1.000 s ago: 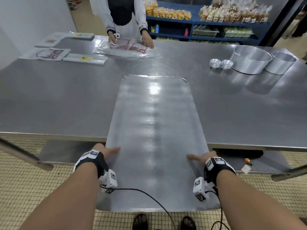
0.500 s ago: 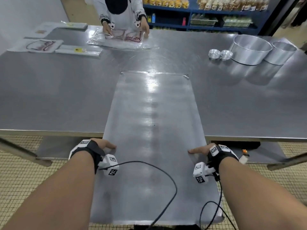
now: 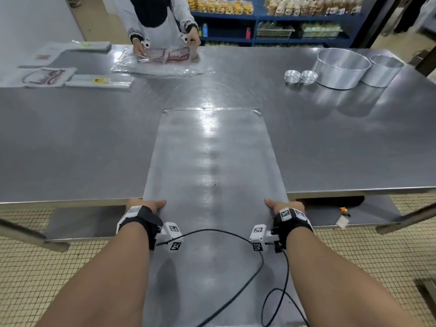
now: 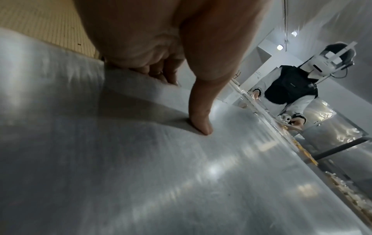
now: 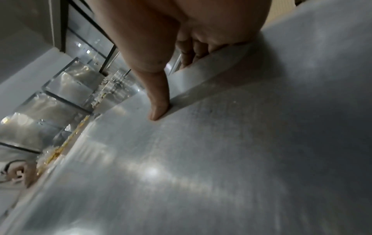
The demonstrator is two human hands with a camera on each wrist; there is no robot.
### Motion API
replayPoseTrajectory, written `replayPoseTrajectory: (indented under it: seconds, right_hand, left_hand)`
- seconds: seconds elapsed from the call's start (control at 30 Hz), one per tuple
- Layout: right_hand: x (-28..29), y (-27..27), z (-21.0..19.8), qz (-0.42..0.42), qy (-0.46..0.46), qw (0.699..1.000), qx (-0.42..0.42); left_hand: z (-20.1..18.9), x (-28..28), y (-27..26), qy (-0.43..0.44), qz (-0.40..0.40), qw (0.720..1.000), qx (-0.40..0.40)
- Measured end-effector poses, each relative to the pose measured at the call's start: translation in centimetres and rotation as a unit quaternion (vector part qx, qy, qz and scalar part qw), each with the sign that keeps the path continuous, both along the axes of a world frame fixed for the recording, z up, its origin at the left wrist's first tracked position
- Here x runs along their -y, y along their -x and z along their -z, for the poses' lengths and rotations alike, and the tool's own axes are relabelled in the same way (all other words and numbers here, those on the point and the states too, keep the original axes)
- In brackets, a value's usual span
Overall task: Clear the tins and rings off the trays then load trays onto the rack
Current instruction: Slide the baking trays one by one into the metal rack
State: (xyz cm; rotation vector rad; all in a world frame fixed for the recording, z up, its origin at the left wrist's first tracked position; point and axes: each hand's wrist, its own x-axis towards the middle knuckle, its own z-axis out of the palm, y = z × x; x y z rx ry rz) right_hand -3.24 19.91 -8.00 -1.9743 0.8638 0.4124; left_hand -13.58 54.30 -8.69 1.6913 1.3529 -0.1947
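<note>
A long bare metal tray (image 3: 212, 166) lies half on the steel table (image 3: 82, 142), its near half hanging out over the floor. My left hand (image 3: 151, 205) grips its left edge and my right hand (image 3: 277, 205) grips its right edge. In the left wrist view the thumb (image 4: 201, 124) lies on top of the tray (image 4: 181, 174) with the fingers curled under. The right wrist view shows the same hold, thumb (image 5: 159, 109) on the tray (image 5: 221, 159). Two large round tins (image 3: 342, 67) and two small tins (image 3: 299, 76) stand on the table at the far right.
Across the table a person (image 3: 160, 22) handles plastic bags (image 3: 162, 60); more bags (image 3: 75, 76) lie at the far left. Blue shelves (image 3: 271, 22) of packed goods stand behind. A lower shelf (image 3: 89, 220) sits under the table, above a tiled floor.
The tray has slid farther toward me off the table, both hands keeping hold of its side edges. The person opposite has kept working on the bags.
</note>
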Motion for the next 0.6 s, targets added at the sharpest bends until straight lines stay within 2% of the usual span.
replayPoseTrajectory:
  seconds: [0.27,0.37,0.47,0.6]
  right_hand:
    - [1.9,1.8,-1.5,0.084,-0.048,0.995,0.012]
    - [3.4,2.8,-2.4,0.110,-0.057,0.992,0.018]
    - [5.4,3.7,-3.6,0.139,-0.058,0.988,0.029]
    - [8.9,5.0,-5.2,0.188,-0.047,0.979,0.056]
  left_hand:
    - [0.1,1.5,-0.4,0.007,-0.043,0.998,0.042]
    - [2.4,1.3,-1.6,0.005,-0.049,0.997,0.068]
    - [-2.3,4.7,-1.5,0.013,-0.016,0.997,0.075]
    - [-3.6,7.7,-2.8,0.019,0.046,0.995,0.089]
